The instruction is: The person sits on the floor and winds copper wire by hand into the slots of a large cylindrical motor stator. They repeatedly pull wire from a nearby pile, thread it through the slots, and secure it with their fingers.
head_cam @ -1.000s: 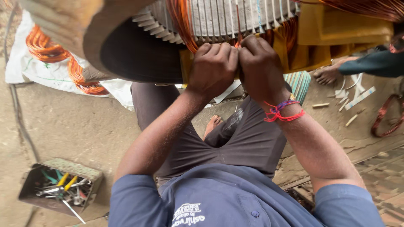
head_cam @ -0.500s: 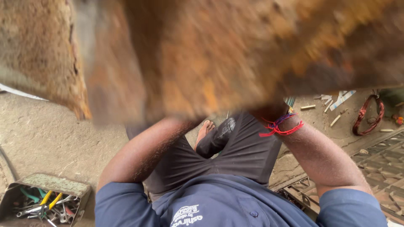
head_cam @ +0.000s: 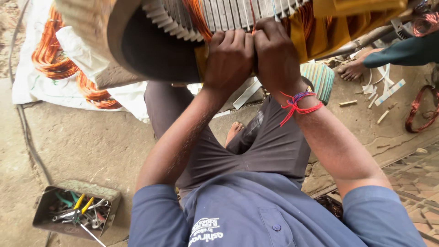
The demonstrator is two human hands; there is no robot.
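Copper wire (head_cam: 253, 16) is pinched by the left hand (head_cam: 230, 55) and right hand (head_cam: 275, 52); pliers fill the tool tray (head_cam: 45, 206).

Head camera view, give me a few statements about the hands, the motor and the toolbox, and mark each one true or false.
1. Both hands, left hand and right hand, press side by side against the slotted motor core. True.
2. The right wrist carries a red and purple thread band. True.
3. The toolbox lies on the white cloth. False: it sits on the bare ground, lower left.
4. The toolbox holds no tools. False: pliers with green and yellow handles fill it.
5. Copper wire coils lie on the white cloth. True.
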